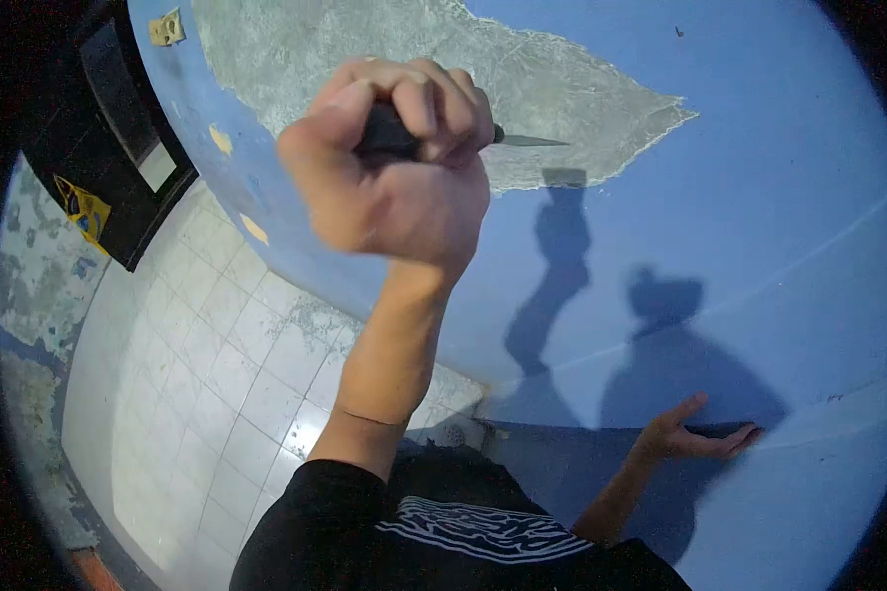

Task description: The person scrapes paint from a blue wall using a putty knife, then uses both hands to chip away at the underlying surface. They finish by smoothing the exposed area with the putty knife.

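Observation:
My left hand (404, 163) is wrapped round the black handle of a scraper (532, 141), palm side towards me. Its thin metal blade points right, seen nearly edge-on, in front of a bare grey patch (572, 89) on the blue wall (739, 197). Whether the blade touches the wall I cannot tell. Low on the right, my right hand (685, 436) is open close to the wall, thumb raised and fingers stretched out. A dark area lies between its thumb and fingers, which looks like shadow.
Ragged, peeling paint edges surround the grey patch. White floor tiles (237, 394) spread at lower left. A dark door (99, 148) with a yellow bag (87, 212) stands at far left. A wall switch or socket (167, 28) is at upper left. Shadows fall across the wall.

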The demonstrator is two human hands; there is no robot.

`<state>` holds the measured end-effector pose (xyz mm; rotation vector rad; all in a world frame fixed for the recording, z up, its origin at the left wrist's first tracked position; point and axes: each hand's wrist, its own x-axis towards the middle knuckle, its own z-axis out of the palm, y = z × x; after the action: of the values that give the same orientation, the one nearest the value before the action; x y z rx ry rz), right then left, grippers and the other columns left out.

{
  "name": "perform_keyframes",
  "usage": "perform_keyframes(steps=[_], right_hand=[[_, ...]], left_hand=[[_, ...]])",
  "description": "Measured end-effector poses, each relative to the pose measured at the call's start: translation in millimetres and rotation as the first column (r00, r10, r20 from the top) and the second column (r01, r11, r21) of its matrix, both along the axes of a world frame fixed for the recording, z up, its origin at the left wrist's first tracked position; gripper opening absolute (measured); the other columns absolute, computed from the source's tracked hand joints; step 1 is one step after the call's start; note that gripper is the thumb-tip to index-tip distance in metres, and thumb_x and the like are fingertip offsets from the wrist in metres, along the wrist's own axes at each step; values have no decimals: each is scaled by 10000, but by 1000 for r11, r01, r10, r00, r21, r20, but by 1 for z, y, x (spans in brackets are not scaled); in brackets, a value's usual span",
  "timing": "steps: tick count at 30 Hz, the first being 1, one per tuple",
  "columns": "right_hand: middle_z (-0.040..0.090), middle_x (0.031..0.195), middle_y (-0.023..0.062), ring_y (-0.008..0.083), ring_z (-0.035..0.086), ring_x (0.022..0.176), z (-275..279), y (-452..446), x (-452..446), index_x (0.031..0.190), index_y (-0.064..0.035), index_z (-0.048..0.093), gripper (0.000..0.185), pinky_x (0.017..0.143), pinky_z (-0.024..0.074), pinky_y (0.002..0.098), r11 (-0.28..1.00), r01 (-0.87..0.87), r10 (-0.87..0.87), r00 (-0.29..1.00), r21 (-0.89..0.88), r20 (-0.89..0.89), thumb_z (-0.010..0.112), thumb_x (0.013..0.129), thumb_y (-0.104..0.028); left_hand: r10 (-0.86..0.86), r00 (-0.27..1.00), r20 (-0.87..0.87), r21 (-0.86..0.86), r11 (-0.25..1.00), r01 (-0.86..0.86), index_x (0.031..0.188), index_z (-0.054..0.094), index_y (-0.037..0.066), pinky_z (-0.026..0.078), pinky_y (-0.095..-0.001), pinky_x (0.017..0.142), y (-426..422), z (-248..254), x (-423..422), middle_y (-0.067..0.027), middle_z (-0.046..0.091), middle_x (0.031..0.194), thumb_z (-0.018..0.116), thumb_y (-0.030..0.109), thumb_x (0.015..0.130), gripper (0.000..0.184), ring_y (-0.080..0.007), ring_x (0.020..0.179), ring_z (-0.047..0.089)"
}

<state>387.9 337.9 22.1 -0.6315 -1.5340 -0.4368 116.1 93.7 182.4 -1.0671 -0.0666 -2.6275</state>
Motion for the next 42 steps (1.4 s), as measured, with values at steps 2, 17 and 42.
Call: perform_keyframes(steps=[2, 17, 42], right_hand=[[255, 1409, 300, 458, 270, 1321, 1, 1, 0, 1392, 37, 273, 748, 1052, 272, 577, 1000, -23, 23, 1000, 11, -6, 671, 880, -335], [198, 1436, 267, 413, 262, 1340, -1, 4, -3, 1433, -1, 220, 746, 1008, 394, 565, 1000, 7, -7, 1000, -23, -5, 639, 894, -302], [235, 1427, 247, 402, 270, 1340, 1, -2, -2, 1427, -1, 227, 710, 1027, 373, 552, 1000, 13, -13, 1000, -8, 18, 600, 915, -321]], left_hand=[[643, 766, -18, -255, 738, -625, 562, 412, 28, 305, -248, 378, 46, -36, -26, -104, 445, 535, 338, 195, 906, 390, -165, 403, 409], [376, 905, 197, -470, 847, -250, 514, 411, 55, 303, -300, 389, 80, -110, -15, -57, 400, 460, 372, 234, 871, 401, -162, 391, 363], [446, 891, 88, -48, 895, -444, 530, 415, 32, 343, -291, 393, 14, -41, -25, -87, 415, 484, 353, 190, 873, 382, -165, 401, 393]])
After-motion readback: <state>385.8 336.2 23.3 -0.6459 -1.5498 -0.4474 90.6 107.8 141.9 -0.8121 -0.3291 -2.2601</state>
